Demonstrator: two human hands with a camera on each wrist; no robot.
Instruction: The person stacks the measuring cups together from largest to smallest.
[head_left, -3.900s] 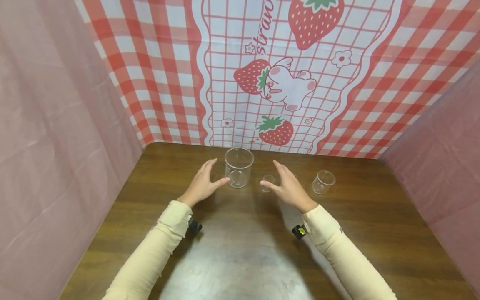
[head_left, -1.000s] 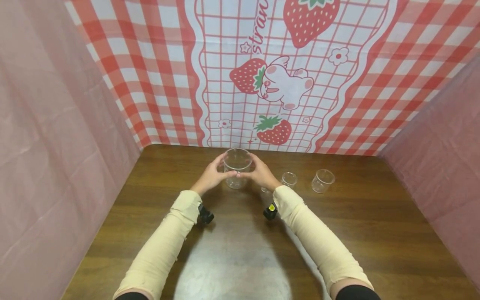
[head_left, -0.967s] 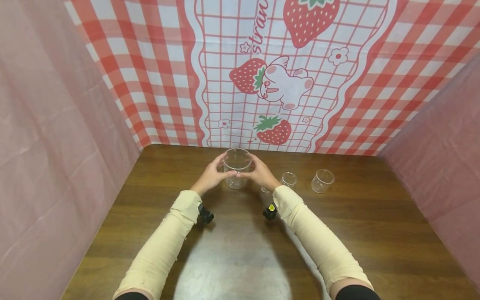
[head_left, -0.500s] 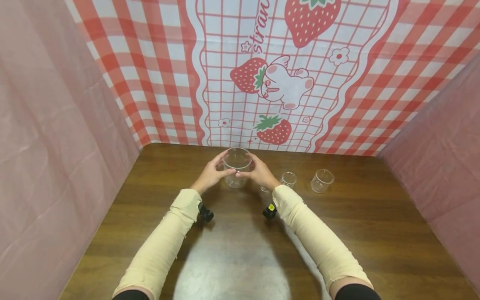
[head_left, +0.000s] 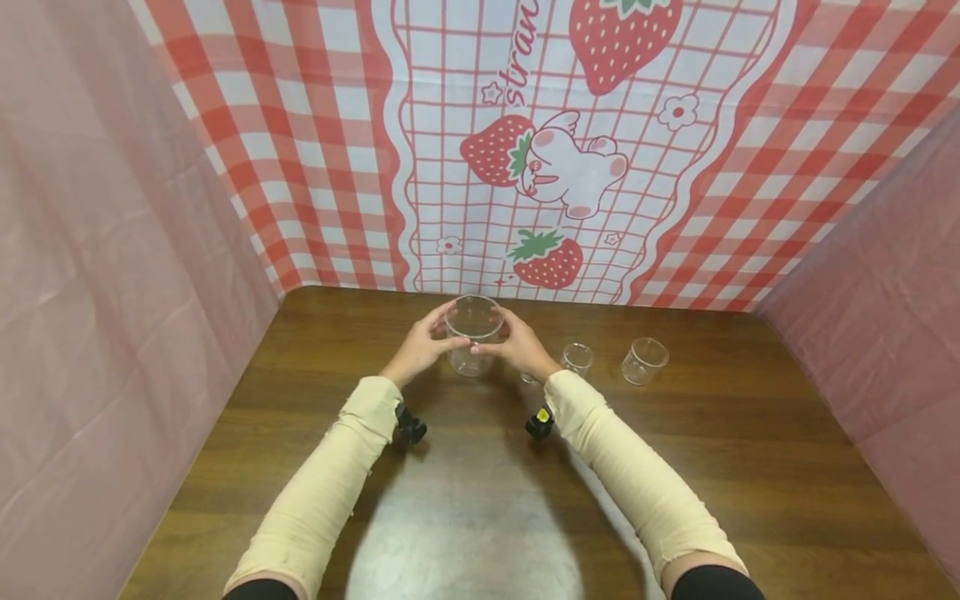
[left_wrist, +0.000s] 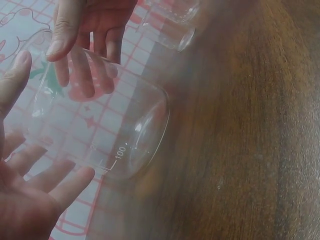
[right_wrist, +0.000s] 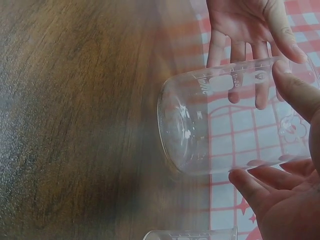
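Both hands hold a large clear glass beaker [head_left: 474, 323] from its two sides, near the back of the table. My left hand [head_left: 418, 348] curves round its left wall, and my right hand [head_left: 522, 346] round its right wall. The thumbs come close together across the front. In the left wrist view, white graduation marks, among them 100, run along the beaker [left_wrist: 135, 135] near its base. The right wrist view shows a printed label on the beaker [right_wrist: 220, 82], with fingers spread along both sides.
Right of the hands stand a small glass beaker [head_left: 577, 358] and a medium one [head_left: 645, 362]. Another tiny glass vessel [head_left: 529, 378] is mostly hidden by my right hand. A strawberry-print cloth [head_left: 555, 167] hangs behind the wooden table [head_left: 720, 433]; pink curtains [head_left: 112, 292] flank it.
Earlier the hands hovered apart, spread on either side; they have since come inward and taken hold of the large beaker. Over the last second hands and beaker stay nearly still.
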